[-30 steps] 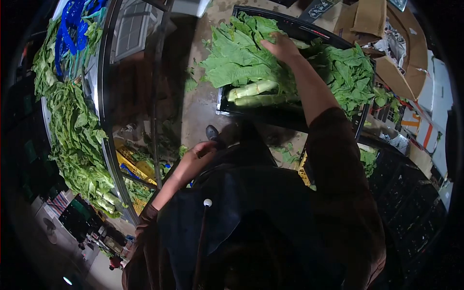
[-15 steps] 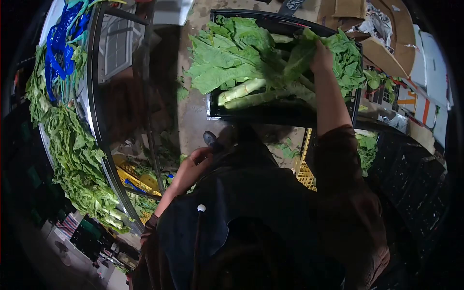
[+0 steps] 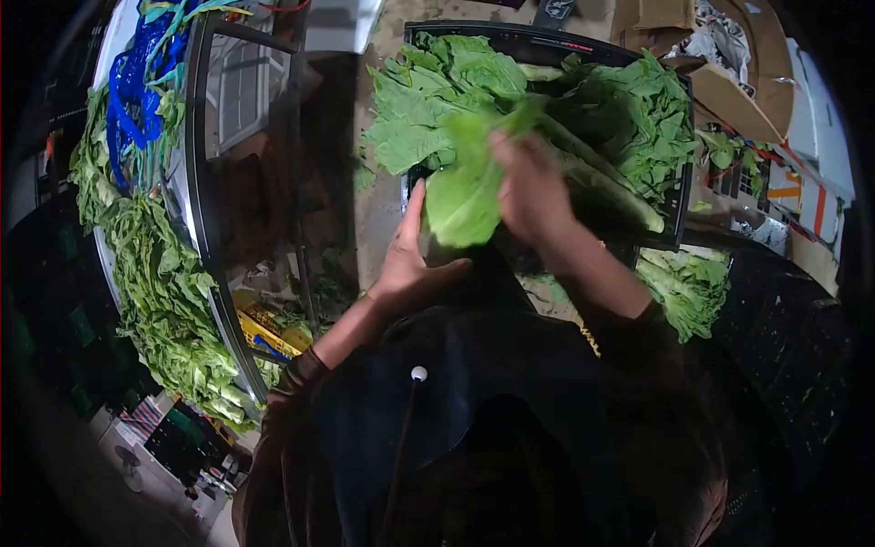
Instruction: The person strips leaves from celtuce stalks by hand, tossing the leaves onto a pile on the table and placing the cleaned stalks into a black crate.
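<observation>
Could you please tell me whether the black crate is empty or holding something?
Holding something: leafy stalks lie inside the black crate, with leaves spilling over its left edge.

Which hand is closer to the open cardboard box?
Right. In view, the right hand is below and left of the cardboard box; the left hand is farther off that same way.
</observation>
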Available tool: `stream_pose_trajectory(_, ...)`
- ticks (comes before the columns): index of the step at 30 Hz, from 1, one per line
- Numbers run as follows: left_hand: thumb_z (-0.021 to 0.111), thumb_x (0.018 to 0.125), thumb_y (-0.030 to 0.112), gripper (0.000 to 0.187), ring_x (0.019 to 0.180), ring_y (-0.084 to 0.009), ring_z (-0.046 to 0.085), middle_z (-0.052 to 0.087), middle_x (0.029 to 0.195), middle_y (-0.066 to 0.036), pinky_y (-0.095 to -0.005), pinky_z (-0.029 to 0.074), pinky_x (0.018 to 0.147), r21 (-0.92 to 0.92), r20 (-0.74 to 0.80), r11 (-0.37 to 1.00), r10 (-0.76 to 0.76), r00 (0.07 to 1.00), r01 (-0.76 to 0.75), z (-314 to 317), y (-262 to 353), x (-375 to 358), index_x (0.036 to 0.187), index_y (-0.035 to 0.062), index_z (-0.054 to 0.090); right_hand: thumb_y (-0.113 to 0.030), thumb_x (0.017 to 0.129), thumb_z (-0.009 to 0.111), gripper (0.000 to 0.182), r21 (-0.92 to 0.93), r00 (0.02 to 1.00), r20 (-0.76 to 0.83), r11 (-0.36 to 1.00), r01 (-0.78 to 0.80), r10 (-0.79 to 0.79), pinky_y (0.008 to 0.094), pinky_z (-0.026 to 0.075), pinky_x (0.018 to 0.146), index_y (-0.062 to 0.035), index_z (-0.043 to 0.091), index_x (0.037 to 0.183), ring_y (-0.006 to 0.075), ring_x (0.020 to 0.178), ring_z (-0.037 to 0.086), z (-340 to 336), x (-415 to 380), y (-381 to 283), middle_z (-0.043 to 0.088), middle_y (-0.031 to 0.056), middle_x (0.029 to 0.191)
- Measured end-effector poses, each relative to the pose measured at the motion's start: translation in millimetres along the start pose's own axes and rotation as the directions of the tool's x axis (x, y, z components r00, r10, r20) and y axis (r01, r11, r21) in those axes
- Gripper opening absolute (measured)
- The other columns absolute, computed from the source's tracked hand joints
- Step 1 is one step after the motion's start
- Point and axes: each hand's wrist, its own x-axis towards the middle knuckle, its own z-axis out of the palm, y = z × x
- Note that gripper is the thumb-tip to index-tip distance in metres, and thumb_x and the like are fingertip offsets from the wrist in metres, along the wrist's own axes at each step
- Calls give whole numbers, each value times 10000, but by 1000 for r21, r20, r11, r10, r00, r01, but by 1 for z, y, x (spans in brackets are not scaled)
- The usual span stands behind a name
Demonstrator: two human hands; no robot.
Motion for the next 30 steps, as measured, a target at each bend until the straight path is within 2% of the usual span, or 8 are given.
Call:
stream_pose_trajectory(1,700,823,178,584,1030,-196,569,578,1164,-96,-330,480,861,-146,176,963,-200,964,226,-5,3,1,1329,49,439,-283,944,549,304,-722,912,409,620,306,26,318,443,729,-15,550,1088,147,793,532,-11,-9,18,573,65,863)
stream_pose_trajectory(3,673,831,143,350,938,-164,593,626,1051,-87,-323,488,809,-256,193,940,-180,964,227,-3,-35,-10,1143,19,573,-372,945,542,413,-573,661,649,814,98,377,329,455,741,-2,532,1127,177,799,550,17,-18,23,565,77,854)
stream_pose_trajectory(6,642,859,191,274,832,-144,600,641,947,-29,-277,480,720,-376,110,817,-428,897,437,-19,-99,-46,1056,2,634,-397,931,557,482,-493,714,696,771,404,71,344,483,782,19,487,1164,223,907,602,3,7,48,610,128,1005)
stream_pose_trajectory(10,616,813,294,355,657,-164,591,649,734,-92,-331,479,648,39,-10,555,-831,556,831,-73,-166,-95,884,-50,662,-135,882,615,231,-737,850,512,446,508,-122,308,493,766,-29,547,1076,189,873,615,-5,74,24,617,119,986)
stream_pose_trajectory(18,595,743,463,521,783,-397,631,636,823,-276,-433,481,702,283,57,580,-805,590,764,-87,-308,-179,870,-41,636,-5,848,465,536,-679,725,682,-447,582,-91,411,459,958,-283,504,1305,357,1164,510,53,195,32,355,84,1441)
stream_pose_trajectory(24,561,808,482,510,823,-399,625,629,781,-271,-472,464,725,233,56,556,-827,560,798,-94,-253,-115,797,-21,644,-193,894,499,243,-677,788,586,-420,605,191,408,484,853,-181,596,1117,295,1030,593,90,260,40,599,122,1156)
stream_pose_trajectory(27,558,812,480,502,816,-405,622,625,787,-273,-475,460,720,82,91,593,-805,586,801,-96,-276,-117,816,-14,641,-392,870,585,362,-798,814,579,177,577,-45,421,476,761,-69,586,1032,330,886,616,141,262,27,641,161,872)
stream_pose_trajectory(30,621,755,566,662,939,-383,628,646,945,-270,-439,469,806,190,138,505,-863,486,842,-102,-311,-118,971,-59,632,-400,862,592,382,-819,820,572,41,572,-14,421,477,763,-59,586,1035,329,885,619,159,256,7,645,159,878)
